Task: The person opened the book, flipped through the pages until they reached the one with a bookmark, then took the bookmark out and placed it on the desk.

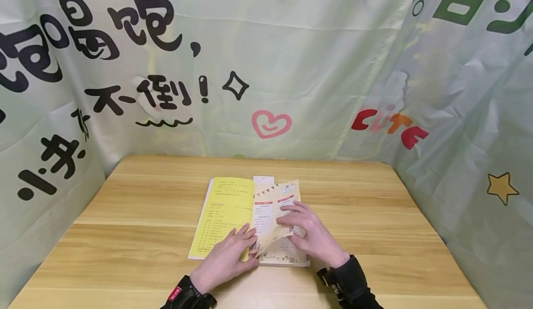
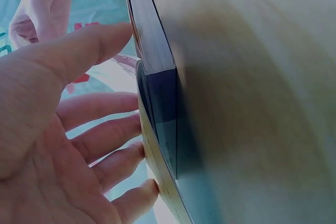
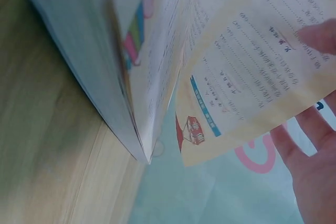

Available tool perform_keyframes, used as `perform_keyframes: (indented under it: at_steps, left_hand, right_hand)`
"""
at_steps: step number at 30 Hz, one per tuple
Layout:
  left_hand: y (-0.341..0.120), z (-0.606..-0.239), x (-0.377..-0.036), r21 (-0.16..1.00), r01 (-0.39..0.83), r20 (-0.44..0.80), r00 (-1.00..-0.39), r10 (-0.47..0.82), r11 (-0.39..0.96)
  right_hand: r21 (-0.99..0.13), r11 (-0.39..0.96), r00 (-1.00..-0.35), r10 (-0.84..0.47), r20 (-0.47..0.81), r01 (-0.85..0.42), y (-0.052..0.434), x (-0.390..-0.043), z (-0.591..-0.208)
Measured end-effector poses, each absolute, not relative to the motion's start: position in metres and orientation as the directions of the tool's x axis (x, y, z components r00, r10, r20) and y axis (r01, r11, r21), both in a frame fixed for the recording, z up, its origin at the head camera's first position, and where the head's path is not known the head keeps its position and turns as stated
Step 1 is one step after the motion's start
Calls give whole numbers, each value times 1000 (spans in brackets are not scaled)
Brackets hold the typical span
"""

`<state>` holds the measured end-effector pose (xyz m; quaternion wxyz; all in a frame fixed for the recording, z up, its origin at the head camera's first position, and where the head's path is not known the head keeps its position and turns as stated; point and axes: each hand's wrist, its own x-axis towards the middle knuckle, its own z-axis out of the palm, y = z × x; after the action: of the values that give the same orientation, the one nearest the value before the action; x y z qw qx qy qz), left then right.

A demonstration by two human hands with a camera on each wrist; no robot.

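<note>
An open book lies on the wooden table. Its left side shows a bright yellow page with small print. On the right, a cream printed page is lifted and bends up from the pages beneath. My right hand pinches that page near its outer edge; the right wrist view shows the thumb on one face and the other fingers behind. With fairly straight fingers, my left hand rests on the lower part of the book by the spine. The left wrist view shows the thick page block edge-on.
A white strip sticks out past the book's top edge. The wooden table extends around the book on all sides. A pale printed cloth hangs behind the table and at both sides.
</note>
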<state>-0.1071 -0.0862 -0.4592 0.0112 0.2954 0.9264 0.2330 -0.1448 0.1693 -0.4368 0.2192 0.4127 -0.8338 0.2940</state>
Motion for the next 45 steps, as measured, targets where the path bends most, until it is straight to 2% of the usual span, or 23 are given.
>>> perform_keyframes:
  at_steps: [4,15,22,29,34,41,45]
  left_hand:
    - [-85,-458,-107,438,553,142,-821,553,709]
    - [-84,-456,-108,442,552,143,-821,553,707]
    - [-84,-456,-108,438,560,160,-818,552,703]
    - [-82,-457,-107,413,567,186,-818,544,712]
    - [-81,-457,-105,394,564,192,-822,536,726]
    - [-79,-457,-106,365,587,260,-809,527,722]
    - [-79,-458,-107,387,581,278,-814,510,716]
  right_hand:
    - [-282,475,-524,-518,677,-834,168,-147,-437]
    - [-252,477,-476,-438,763,-842,168,-149,-437]
    - [-322,476,-530,-410,742,-818,166,-147,-438]
    - [-326,444,-512,-406,757,-835,163,-147,-441]
    - [-362,412,-524,-403,750,-836,160,-146,-441]
    - [-415,418,-575,-404,711,-808,156,-143,-440]
    - [-426,453,-606,-401,687,-783,154,-143,-442]
